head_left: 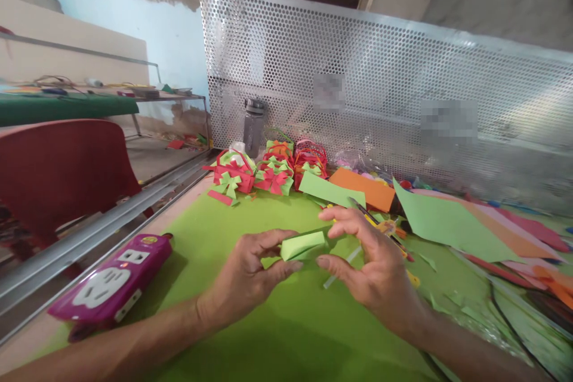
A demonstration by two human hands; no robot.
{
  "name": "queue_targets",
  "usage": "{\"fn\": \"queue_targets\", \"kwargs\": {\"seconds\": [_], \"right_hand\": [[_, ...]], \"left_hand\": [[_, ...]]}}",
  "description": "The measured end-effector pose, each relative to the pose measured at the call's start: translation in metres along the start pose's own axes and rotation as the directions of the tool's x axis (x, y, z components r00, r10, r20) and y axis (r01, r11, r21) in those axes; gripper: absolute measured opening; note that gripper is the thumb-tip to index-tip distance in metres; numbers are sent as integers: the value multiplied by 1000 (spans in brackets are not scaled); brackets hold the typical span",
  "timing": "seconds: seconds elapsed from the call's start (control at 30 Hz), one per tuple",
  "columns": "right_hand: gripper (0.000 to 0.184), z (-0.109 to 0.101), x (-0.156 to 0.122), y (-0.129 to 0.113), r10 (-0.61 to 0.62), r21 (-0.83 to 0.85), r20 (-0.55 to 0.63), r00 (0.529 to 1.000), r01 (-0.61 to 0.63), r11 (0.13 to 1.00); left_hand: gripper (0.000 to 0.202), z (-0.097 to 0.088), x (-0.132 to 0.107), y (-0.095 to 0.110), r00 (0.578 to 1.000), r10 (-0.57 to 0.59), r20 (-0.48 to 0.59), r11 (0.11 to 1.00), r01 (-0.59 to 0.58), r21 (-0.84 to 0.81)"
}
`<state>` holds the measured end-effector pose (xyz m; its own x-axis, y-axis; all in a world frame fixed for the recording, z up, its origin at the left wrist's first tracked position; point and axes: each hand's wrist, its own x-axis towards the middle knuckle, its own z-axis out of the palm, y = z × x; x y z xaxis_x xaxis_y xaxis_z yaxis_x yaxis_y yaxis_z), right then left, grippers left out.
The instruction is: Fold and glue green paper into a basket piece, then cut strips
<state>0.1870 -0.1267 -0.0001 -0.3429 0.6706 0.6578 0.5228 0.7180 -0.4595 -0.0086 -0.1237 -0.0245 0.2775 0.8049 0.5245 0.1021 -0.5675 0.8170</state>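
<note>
Folded green paper strip [302, 245] pinched betw. left hand [250, 277] & right hand [371, 262] fingertips, mid-fold above green mat [250, 334]; judged next: firm crease w/ edges aligned.

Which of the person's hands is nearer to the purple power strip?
Left. The left hand sits just right of the purple power strip; the right hand lies farther right, beyond the folded green paper.

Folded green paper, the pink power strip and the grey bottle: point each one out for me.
folded green paper [302, 245], head view, on its top face between both hands.
pink power strip [111, 284], head view, on its white socket face.
grey bottle [253, 127], head view, on its body below the cap.
</note>
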Motion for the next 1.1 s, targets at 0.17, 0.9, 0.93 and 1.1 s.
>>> {"fn": "queue_targets", "kwargs": {"seconds": [0.17, 0.9, 0.93, 1.1], "right_hand": [[17, 0, 2, -1, -91, -18, -15, 996, 91, 996], [11, 4, -4, -14, 26, -154, 153, 988, -2, 988], [13, 4, -5, -14, 28, -169, 159, 987, 0, 986], [17, 5, -5, -15, 20, -219, 174, 985, 19, 976]], "left_hand": [[20, 0, 0, -1, 1000, -17, 0, 1000, 17, 4], [34, 8, -4, 0, 996, 86, -33, 966, -76, 247], [35, 8, -4, 1, 996, 90, -26, 965, -81, 248], [37, 7, -5, 1, 998, 70, 7, 960, -69, 271]]}}
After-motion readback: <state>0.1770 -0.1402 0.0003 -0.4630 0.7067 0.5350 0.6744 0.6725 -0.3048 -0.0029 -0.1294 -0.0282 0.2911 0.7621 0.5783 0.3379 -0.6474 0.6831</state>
